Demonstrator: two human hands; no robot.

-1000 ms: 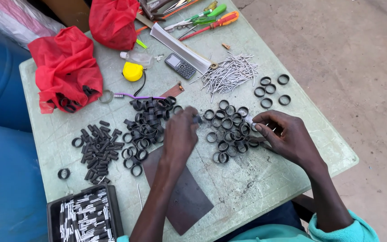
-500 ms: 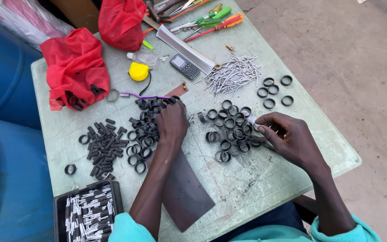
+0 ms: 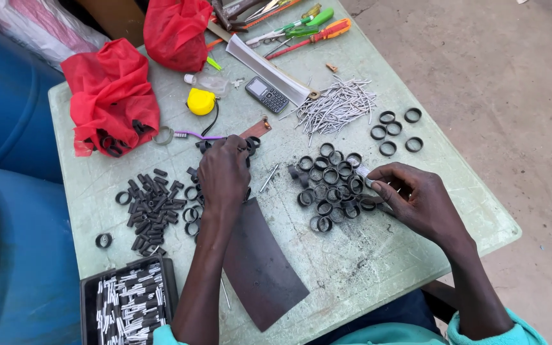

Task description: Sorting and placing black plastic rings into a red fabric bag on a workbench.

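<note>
Pale green table [image 3: 416, 255], crowded. Red bags [image 3: 113, 96] at the far left corner, dark sheet [image 3: 260, 265] at the near edge, nails [image 3: 337, 108] toward the far edge. Rings [image 3: 330, 182] mid-table, seemingly the finished cluster; left pile [image 3: 190, 207] probably still to do. Left hand [image 3: 225, 172] pressed down on that pile, grip hidden. Right hand [image 3: 416, 198] pinching a small metal piece [image 3: 364, 172] beside the rings.

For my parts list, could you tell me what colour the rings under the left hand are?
Black, seen in the head view: the rings beneath the left hand.
</note>
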